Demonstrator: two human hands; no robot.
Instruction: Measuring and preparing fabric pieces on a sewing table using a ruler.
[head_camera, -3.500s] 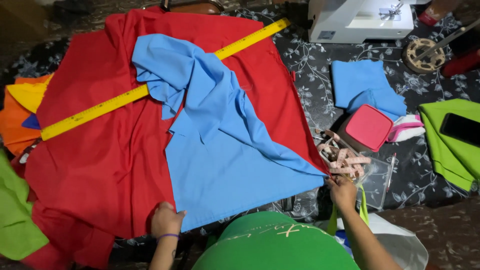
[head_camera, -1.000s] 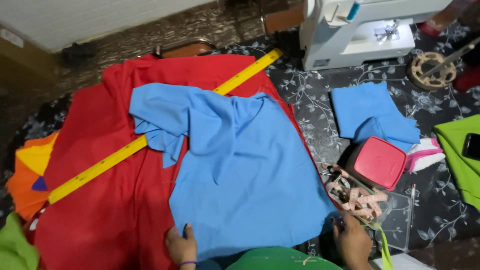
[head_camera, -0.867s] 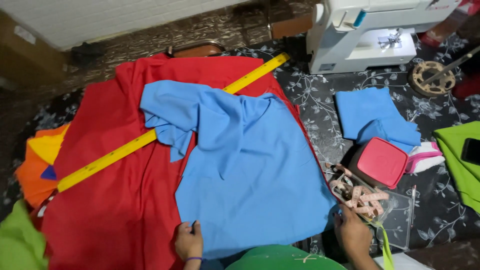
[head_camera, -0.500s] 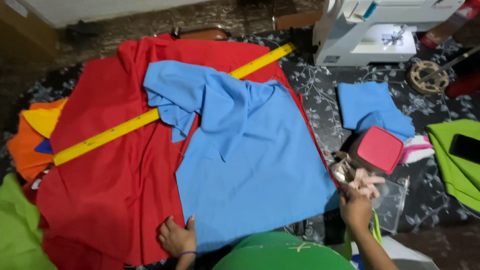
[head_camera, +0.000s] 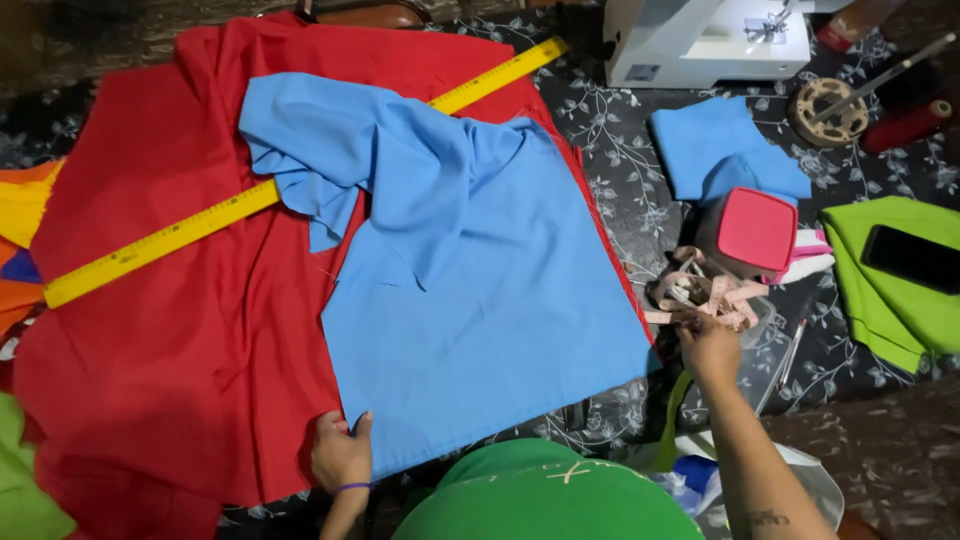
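Left hand (head_camera: 342, 455): at 7 o'clock of the view, fingers pinching the near left corner of the blue cloth (head_camera: 480, 300), grasp closed on the fabric edge

Right hand (head_camera: 708, 345): at 4 o'clock, knuckles up, fingers curled down into the pink measuring tape (head_camera: 700, 295); whether the tape is gripped or only touched cannot be told

Blue cloth: centre of view, near half flat and square-edged, far half bunched in folds toward 11 o'clock; lies on top of the red cloth (head_camera: 170, 330), right edge running toward 3 o'clock

Yellow ruler (head_camera: 200, 220): slants from 9 o'clock to 1 o'clock across the red cloth, middle part hidden under the blue folds

Pink box (head_camera: 755, 232): at 3 o'clock, just beyond the tape coil, beside a smaller blue piece (head_camera: 720, 150)

Sewing machine (head_camera: 700, 40): at 1 o'clock, well apart from both hands

Green cloth (head_camera: 885, 290) with dark phone (head_camera: 915, 258) on it: far right, 3 o'clock

Step in hand, as judged: cloth held in place at one corner while the tape is being fetched, a laying-out and measuring stage

Next move, as judged: calls for lifting the tape free of its tangle, keeping the pinned corner from shifting, and smoothing the far folds before any length is read
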